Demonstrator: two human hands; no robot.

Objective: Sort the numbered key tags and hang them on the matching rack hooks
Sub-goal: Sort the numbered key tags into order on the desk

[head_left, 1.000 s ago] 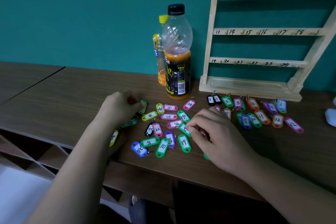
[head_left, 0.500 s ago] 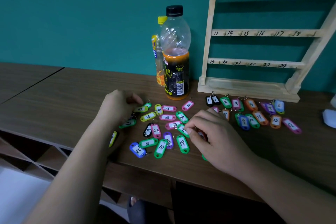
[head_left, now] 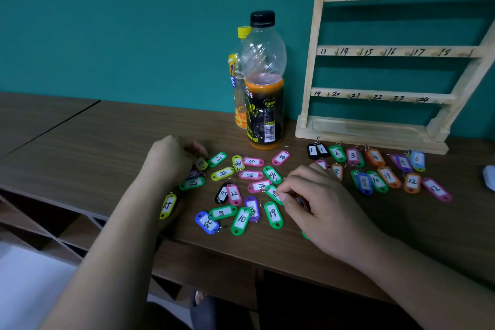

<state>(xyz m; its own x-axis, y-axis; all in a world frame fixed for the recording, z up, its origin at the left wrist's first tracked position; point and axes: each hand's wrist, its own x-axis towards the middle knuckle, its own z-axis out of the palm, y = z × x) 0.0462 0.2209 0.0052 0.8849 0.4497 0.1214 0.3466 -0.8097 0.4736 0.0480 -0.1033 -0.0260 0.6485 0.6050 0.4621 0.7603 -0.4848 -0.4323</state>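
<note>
Many coloured key tags with handwritten numbers lie on the brown table (head_left: 80,142). A loose pile (head_left: 241,195) sits between my hands. A sorted group (head_left: 375,169), numbered 1 to 12, lies in two rows below the wooden rack (head_left: 313,67). The rack stands at the back right, its rails marked 7 to 24, and no tag hangs on the hooks in view. My left hand (head_left: 171,158) is curled at the pile's left edge, fingertips on a small yellow tag (head_left: 201,163). My right hand (head_left: 318,201) pinches a green tag (head_left: 272,192) between thumb and forefinger and covers other tags.
Two drink bottles stand left of the rack, a black-capped one (head_left: 263,83) in front of a yellow-capped one (head_left: 237,80). The table's front edge runs just below the pile. Open wooden compartments (head_left: 40,222) lie below at the left. A white object (head_left: 489,177) shows at the right edge.
My left hand has drawn back a little to the left, uncovering the small yellow tag and the green tag numbered 7. My right hand stays at the green tag.
</note>
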